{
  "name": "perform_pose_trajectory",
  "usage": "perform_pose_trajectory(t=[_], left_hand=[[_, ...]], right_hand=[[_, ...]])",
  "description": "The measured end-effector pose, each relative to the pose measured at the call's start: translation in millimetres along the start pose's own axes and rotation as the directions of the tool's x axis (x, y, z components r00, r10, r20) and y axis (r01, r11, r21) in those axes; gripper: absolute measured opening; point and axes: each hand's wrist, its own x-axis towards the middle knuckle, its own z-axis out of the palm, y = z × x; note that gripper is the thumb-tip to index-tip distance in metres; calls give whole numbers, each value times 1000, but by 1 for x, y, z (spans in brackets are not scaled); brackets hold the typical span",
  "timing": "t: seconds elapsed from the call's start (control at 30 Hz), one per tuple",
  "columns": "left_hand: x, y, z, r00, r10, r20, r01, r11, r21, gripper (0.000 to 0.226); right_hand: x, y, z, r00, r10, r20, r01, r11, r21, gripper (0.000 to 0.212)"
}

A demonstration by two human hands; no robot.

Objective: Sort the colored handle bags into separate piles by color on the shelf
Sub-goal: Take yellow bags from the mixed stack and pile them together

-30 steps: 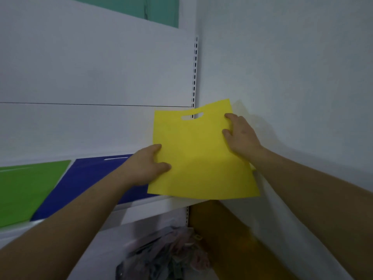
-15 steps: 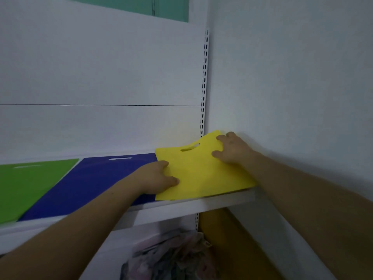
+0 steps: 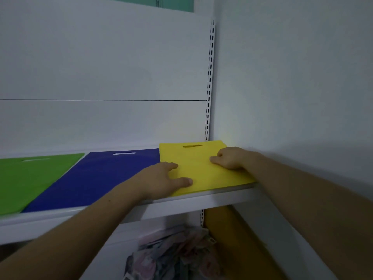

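A yellow handle bag (image 3: 201, 170) lies flat at the right end of the white shelf (image 3: 212, 201), its handle slot toward the back panel. My left hand (image 3: 161, 180) rests on the bag's left edge, with thumb and index finger spread on top. On the bag's right side, by the side wall, my right hand (image 3: 230, 158) presses down with bent fingers. Left of the yellow bag lies a blue handle bag (image 3: 101, 178), partly under my left wrist. A green handle bag (image 3: 30, 178) lies further left, cut off by the frame.
A slotted metal upright (image 3: 210, 77) runs up the corner where the back panel meets the right wall (image 3: 292, 98). Below the shelf there is a crumpled pale bundle (image 3: 173, 255) and a mustard-coloured surface (image 3: 232, 239).
The yellow bag went from held up tilted in both hands down onto the shelf, flat beside the blue bag. Both hands now lie on top of it.
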Motion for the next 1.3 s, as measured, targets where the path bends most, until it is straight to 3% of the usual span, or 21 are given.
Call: perform_pose_trajectory(t=[0.13, 0.3, 0.43, 0.6, 1.3], left_hand=[[-10, 7, 5, 997, 60, 52, -64, 995, 70, 86], [-11, 6, 12, 995, 98, 2, -97, 984, 150, 83], [-11, 5, 14, 993, 116, -6, -114, 981, 159, 79], [-11, 3, 17, 993, 120, 1, -117, 974, 195, 79], [-8, 19, 17, 1000, 26, -7, -25, 994, 109, 82]], right_hand=[[0, 0, 0, 999, -7, 45, 6, 999, 40, 72], [1, 1, -1, 1000, 11, 21, -11, 1000, -2, 64], [2, 3, 2, 999, 24, 41, -26, 998, 56, 76], [3, 7, 6, 1000, -3, 29, 1, 997, 77, 74], [3, 10, 7, 997, -51, 50, 47, 995, 87, 77]])
